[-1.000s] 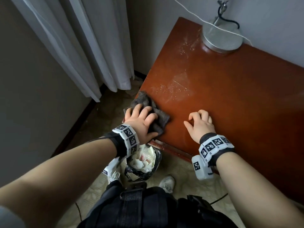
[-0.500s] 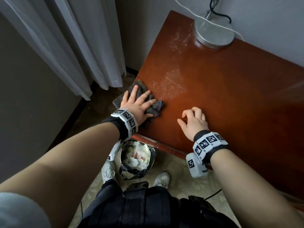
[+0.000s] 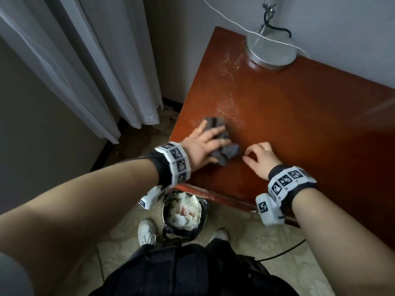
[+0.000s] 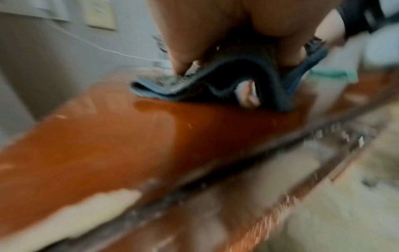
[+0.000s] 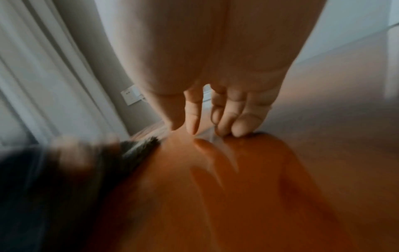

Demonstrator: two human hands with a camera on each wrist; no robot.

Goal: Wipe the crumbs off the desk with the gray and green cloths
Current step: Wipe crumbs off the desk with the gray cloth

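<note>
Far left: long white pleated curtains, hanging down to the floor beside a grey wall.

Low in the middle, on the pale patterned carpet: a small round bin with a black plastic bag, full of crumpled white paper, standing just under the front edge of the desk. Beside it, a pair of white shoes.

Then the left hand, laid flat on top of a crumpled dark grey cloth. Fingers almost straight and a little spread, pressing the cloth down on the red-brown glossy wooden desk, near its front left corner. From the left wrist view, blurred: cloth folded up in a hump under the hand, with one fingertip showing below the raised fold.

Just to the right, close to the grey cloth but apart from it: the right hand, holding nothing. Fingers loosely bent, tips resting on the wood.

On the desk past the grey cloth and toward the right arm, in the left wrist view only: a pale green cloth, very blurred.

Farther back on the desk: pale fine crumbs scattered beside a round flat silver metal lamp base at the wall. More faint specks and streaks just behind the grey cloth. Over the lamp base, a thin white cable running along the wall.
</note>
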